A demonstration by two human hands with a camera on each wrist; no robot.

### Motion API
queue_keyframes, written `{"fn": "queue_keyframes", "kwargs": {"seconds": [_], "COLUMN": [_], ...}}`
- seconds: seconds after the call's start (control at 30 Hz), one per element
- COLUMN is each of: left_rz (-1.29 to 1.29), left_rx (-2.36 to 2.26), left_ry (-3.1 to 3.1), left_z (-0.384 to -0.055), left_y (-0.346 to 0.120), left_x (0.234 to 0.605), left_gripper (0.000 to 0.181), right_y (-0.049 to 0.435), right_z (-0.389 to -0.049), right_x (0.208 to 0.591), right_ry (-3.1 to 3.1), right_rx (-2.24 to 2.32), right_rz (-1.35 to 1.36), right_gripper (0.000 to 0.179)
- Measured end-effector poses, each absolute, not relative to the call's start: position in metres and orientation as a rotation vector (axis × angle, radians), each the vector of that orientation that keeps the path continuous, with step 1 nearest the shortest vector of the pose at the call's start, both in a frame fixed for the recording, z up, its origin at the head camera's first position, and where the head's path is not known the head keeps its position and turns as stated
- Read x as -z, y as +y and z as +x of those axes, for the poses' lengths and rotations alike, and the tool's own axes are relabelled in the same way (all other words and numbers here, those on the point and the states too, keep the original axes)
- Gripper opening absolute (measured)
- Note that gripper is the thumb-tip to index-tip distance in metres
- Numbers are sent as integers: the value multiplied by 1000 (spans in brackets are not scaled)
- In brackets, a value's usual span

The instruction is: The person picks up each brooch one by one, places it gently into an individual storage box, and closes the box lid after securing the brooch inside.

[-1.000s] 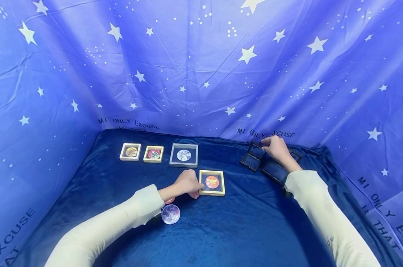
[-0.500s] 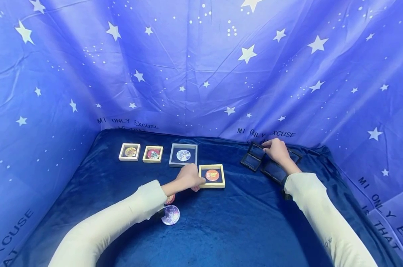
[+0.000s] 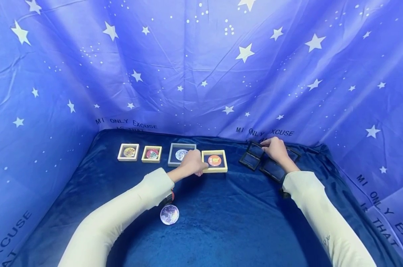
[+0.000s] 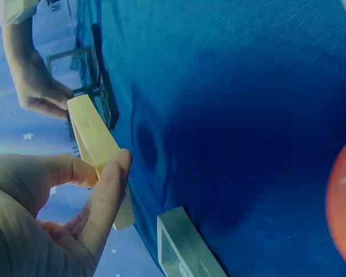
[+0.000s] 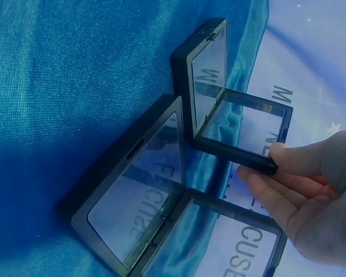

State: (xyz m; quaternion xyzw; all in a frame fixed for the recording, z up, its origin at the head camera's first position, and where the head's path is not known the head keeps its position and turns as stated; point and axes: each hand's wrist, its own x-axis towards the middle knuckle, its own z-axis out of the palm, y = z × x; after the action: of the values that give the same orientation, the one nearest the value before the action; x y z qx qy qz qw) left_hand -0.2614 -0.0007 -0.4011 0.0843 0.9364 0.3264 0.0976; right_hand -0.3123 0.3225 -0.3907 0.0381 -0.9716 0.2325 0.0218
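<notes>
My left hand (image 3: 191,164) pinches the left side of a yellow display frame (image 3: 215,168) that holds an orange round badge (image 3: 215,160). In the left wrist view that frame (image 4: 95,133) is seen edge-on between thumb and fingers, over the blue cloth. My right hand (image 3: 277,151) is at the back right. In the right wrist view its thumb and fingers pinch the edge of one leaf of a small black hinged display case (image 5: 242,124), which stands unfolded. A larger black hinged case (image 5: 138,190) stands unfolded beside it.
Along the back left are a pink frame (image 3: 128,159), a small yellow frame (image 3: 151,160) and a grey frame (image 3: 171,163), each with a badge. A purple badge (image 3: 169,215) lies nearer me; a red one (image 3: 173,195) is mostly behind my left wrist. Starry curtains surround the cloth.
My left hand has carried the yellow frame away from me, up beside the grey frame, which it now partly covers. My right hand has stayed at the small black case.
</notes>
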Motion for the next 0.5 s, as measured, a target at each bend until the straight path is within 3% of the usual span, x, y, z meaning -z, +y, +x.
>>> {"fn": "queue_keyframes", "kwargs": {"seconds": [0.5], "left_rz": [178], "left_rx": [-847], "left_ry": [2860], "left_z": [-288], "left_y": [8], "left_x": [408], "left_gripper": [36], "right_y": [325], "right_z": [-313], "right_x": [391], "right_ry": [-3000], "right_rx": [-764], "right_rz": [114], "right_gripper": [29]}}
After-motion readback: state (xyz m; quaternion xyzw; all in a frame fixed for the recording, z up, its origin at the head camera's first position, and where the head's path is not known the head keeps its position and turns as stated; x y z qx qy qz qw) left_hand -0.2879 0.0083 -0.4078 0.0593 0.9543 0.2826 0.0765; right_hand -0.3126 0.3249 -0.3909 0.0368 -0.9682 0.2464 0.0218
